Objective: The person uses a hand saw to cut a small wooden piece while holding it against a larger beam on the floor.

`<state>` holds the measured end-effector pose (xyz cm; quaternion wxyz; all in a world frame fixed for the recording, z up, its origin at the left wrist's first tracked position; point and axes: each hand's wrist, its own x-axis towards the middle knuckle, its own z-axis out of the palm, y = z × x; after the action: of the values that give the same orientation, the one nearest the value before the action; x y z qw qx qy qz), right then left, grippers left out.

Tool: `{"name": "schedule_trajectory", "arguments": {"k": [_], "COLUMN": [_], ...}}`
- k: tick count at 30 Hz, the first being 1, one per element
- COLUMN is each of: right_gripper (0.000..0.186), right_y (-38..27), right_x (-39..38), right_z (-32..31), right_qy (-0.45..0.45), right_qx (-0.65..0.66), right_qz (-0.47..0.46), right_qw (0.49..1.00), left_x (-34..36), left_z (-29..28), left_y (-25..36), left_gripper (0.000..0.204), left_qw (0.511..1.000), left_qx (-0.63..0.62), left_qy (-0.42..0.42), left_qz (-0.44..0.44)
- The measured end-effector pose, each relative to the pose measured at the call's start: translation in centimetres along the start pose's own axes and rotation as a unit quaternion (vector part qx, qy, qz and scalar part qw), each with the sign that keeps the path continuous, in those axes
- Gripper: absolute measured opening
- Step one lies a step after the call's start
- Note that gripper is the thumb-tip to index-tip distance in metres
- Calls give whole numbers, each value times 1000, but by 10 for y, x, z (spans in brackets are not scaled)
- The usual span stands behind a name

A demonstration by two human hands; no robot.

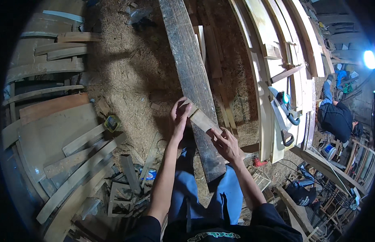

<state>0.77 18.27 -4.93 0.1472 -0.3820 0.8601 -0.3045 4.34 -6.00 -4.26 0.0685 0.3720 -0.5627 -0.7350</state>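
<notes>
Hands: left hand [180, 117] and right hand [226, 142] clamp opposite ends of the wood block [200, 118].
Handling: probably light, stiff; grip ends.
Beneath: dark plank [193, 80].

Sawdust floor [127, 76] open (offcuts [74, 161] crowd left).

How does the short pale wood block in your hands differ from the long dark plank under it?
The short pale wood block is light tan and clean; the long dark weathered plank is grey-black and stained. The block is small, held at its ends by the left hand and right hand; the plank runs far up the picture. The block lies slantwise across the plank. Both are flat sawn wood.
</notes>
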Motion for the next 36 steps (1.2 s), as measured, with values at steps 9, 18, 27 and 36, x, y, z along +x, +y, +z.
{"name": "schedule_trajectory", "arguments": {"k": [9, 18, 27, 36], "right_gripper": [56, 59, 98, 93], "right_y": [12, 59, 109, 183], "right_x": [-14, -55, -121, -182], "right_z": [-47, -49, -80, -144], "right_qy": [54, 128, 138, 242], "right_qx": [42, 120, 267, 294], "right_qz": [63, 73, 98, 133], "right_qw": [996, 982, 949, 915], "left_x": [-11, -46, -130, -161], "left_z": [42, 94, 215, 351], "left_y": [2, -6, 2, 3], "left_gripper": [31, 28, 41, 50], "left_qw": [948, 937, 983, 993], "left_qx": [-297, -337, -184, -62], "left_qy": [109, 24, -6, -99], "left_qz": [-43, -84, -15, -22]}}
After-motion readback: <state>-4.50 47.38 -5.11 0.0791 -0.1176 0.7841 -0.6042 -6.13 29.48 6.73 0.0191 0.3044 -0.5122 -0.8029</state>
